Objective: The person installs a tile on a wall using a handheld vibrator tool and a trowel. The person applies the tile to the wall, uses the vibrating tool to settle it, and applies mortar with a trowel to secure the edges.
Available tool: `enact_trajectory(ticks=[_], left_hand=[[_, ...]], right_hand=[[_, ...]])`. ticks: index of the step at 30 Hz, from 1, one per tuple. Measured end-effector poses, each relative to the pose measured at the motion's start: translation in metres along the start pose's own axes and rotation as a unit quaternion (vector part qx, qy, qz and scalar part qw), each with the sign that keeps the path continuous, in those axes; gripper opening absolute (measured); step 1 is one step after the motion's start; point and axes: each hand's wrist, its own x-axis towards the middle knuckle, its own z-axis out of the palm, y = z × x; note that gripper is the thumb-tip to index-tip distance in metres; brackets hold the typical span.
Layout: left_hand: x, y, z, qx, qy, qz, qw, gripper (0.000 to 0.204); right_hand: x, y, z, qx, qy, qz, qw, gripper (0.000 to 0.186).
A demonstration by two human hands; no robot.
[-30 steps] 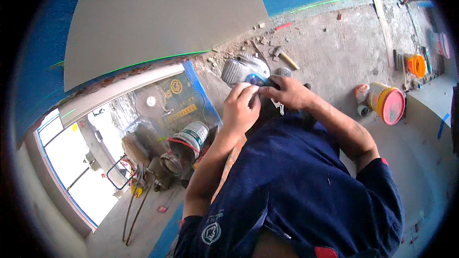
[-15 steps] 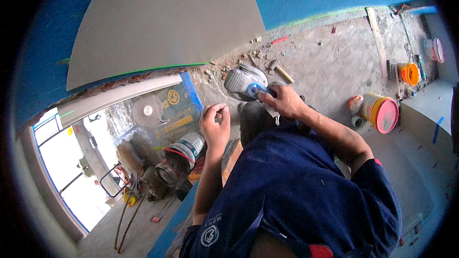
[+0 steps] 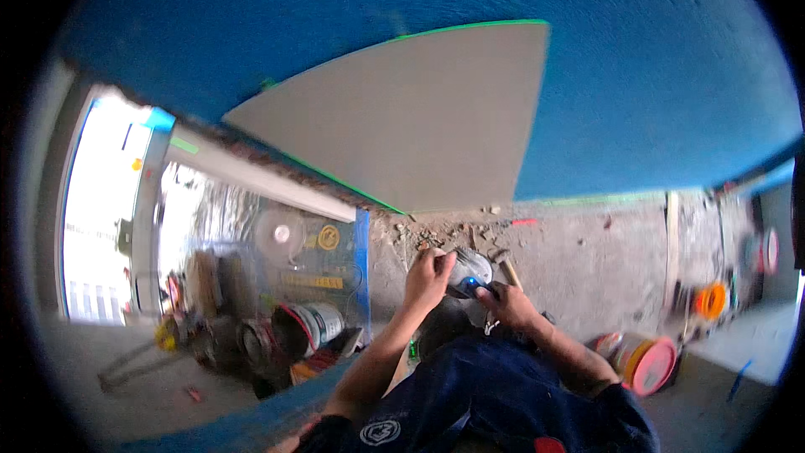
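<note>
My right hand (image 3: 511,306) is wrapped round the blue, lit handle of a hand tool with a rounded grey head (image 3: 472,267); its exact kind is unclear. Beside the head's left edge, my left hand (image 3: 429,278) has its fingers curled together, fingertips close against it. Whether they pinch anything is too blurred to see. Beyond both hands a large grey tile (image 3: 419,117) stands on the blue wall (image 3: 646,92), with bright green lines along its edges. A hammer (image 3: 508,268) with a light wooden handle lies on the floor by the tool.
Rubble (image 3: 444,231) lies along the wall's foot. On the right are a yellow bucket with a pink lid (image 3: 651,365), an orange bucket (image 3: 709,301) and a wooden strip (image 3: 672,243). To the left, a tipped white bucket (image 3: 320,325) sits near a blue-taped floor edge (image 3: 362,273).
My left hand has moved right, up to the tool's head. The tool in my right hand now tilts differently. The view has swung up, showing more of the wall above the tile.
</note>
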Motion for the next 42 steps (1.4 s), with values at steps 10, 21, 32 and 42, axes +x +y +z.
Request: enact_trajectory(ticks=[10,21,32,42], left_hand=[[0.033,-0.044,-0.011,0.016,0.153,-0.057,0.986,0.038],[0.045,-0.17,0.073,-0.123,0.097,-0.238,0.959,0.033],[0.122,-0.343,0.245,-0.199,0.103,-0.05,0.973,0.031],[0.189,-0.425,0.411,-0.094,0.233,0.173,0.952,0.029]], right_hand=[[0.066,-0.013,0.011,0.078,-0.135,-0.001,0.988,0.059],[0.136,0.034,0.062,-0.166,-0.064,0.133,0.975,0.092],[0.306,0.231,0.13,-0.13,0.104,0.099,0.981,0.081],[0.482,0.442,0.158,-0.068,0.396,-0.165,0.901,0.061]])
